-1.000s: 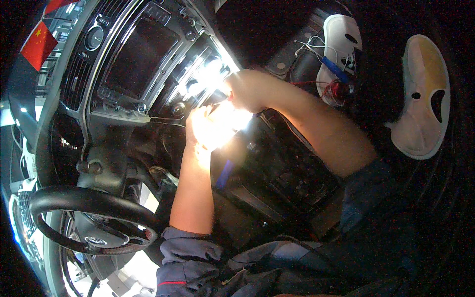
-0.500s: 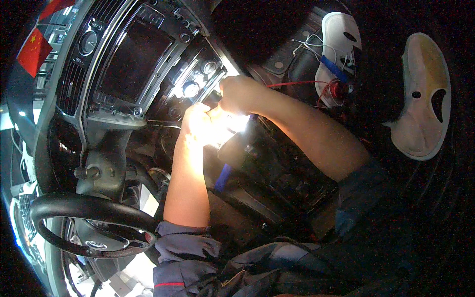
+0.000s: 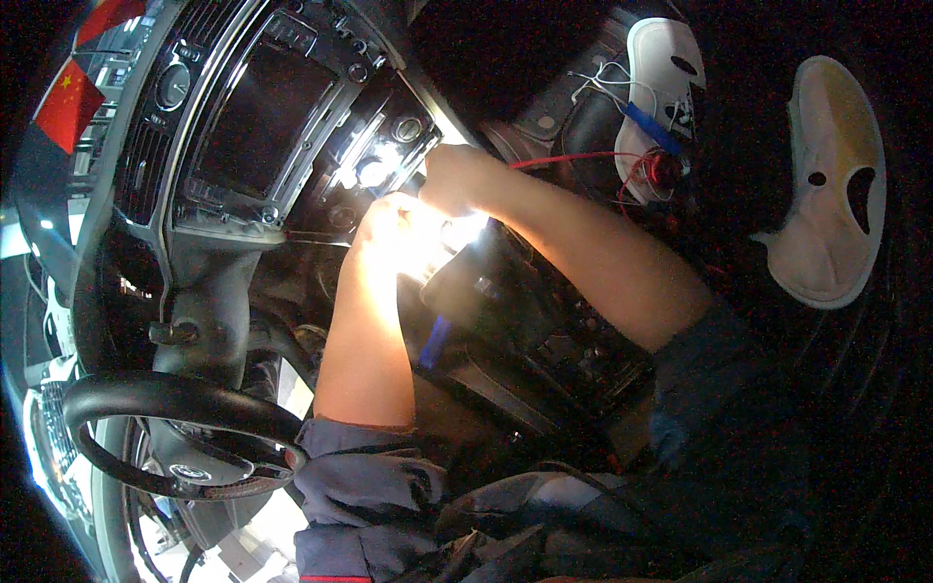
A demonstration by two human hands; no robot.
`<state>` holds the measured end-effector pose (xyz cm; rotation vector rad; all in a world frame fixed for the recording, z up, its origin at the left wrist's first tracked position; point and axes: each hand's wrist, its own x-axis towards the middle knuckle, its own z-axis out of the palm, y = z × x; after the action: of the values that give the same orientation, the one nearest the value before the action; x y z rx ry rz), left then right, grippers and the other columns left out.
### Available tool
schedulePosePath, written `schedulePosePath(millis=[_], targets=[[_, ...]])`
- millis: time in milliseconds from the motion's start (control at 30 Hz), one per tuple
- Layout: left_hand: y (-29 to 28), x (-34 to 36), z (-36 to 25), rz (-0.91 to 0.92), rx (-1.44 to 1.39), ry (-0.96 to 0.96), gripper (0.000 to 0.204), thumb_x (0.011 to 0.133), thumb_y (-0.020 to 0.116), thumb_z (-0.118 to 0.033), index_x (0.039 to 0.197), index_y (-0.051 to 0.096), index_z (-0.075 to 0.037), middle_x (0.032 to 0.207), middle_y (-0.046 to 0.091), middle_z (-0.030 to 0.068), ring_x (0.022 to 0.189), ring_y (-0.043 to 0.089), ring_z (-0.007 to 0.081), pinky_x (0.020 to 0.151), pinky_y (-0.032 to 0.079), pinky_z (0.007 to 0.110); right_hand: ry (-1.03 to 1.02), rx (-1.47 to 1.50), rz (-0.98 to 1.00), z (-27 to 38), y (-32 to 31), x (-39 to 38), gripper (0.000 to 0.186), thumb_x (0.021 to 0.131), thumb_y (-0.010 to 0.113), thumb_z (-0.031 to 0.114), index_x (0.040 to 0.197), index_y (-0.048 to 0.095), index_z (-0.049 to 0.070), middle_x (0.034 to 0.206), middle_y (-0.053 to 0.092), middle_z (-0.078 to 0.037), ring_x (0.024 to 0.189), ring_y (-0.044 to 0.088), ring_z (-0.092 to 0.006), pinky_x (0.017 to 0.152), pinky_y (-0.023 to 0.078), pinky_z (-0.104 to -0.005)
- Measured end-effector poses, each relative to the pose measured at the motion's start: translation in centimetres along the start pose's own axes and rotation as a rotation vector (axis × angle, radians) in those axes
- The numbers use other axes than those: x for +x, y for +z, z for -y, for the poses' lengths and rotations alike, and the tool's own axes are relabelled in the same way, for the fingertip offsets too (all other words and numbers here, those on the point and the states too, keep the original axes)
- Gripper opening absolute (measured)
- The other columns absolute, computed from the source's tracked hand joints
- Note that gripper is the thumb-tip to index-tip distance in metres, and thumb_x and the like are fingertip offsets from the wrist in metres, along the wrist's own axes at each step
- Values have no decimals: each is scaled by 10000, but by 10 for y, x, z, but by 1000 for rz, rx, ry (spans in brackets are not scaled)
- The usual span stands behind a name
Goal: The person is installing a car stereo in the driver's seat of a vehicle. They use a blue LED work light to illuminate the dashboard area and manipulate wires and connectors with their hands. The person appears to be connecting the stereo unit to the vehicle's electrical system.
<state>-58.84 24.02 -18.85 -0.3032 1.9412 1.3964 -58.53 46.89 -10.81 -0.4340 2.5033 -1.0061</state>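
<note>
My left forearm stands almost straight up from its rolled dark sleeve (image 3: 364, 476), and my left hand (image 3: 384, 231) sits at its end with the fingers curled inward, washed out by strong light. My right arm comes in from the other side on a long slant, the wrist rounded over, so that my right hand (image 3: 452, 182) meets the left — the two are close together, seemingly touching. The back of the right hand is up and its fingers bend down out of sight. Both grips look partly closed, but the glare hides the fingertips; I cannot tell how far open either one is, or what it has hold of.

The knob panel (image 3: 387, 146) is just beyond my hands in the dashboard, one knob shining brightly, with the dark screen (image 3: 267, 121) to its left. Below my hands lies a blue strip-like piece (image 3: 435, 340); the steering wheel (image 3: 185, 394) is well apart at lower left. Past my right forearm, a red wire (image 3: 569, 158) runs toward a white, sole-shaped piece (image 3: 664, 58), with a blue-handled tool (image 3: 653, 129) across it.
</note>
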Motion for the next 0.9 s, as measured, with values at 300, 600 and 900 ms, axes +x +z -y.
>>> schedulePosePath(millis=[300,600,900], targets=[[9,-1,5,32,-59,75,153,1017,560,-116,1059,682,-34,913,706,21,803,633,72,718,521,226,-63,23,61,2,-9,2,360,800,696,225,985,757,-78,1021,731,-296,939,740,-383,831,586,-442],[0,0,12,10,265,206,140,972,649,-121,1075,718,-55,948,725,35,840,653,103,758,535,267,-121,-65,1,0,-3,5,260,869,610,230,945,785,54,919,749,-216,854,740,-380,775,580,-481],[9,-10,5,-102,134,101,126,920,707,-157,990,728,-55,918,754,77,804,686,143,743,547,298,51,42,26,0,2,7,295,877,626,260,994,782,39,1029,745,-242,954,737,-401,853,578,-477]])
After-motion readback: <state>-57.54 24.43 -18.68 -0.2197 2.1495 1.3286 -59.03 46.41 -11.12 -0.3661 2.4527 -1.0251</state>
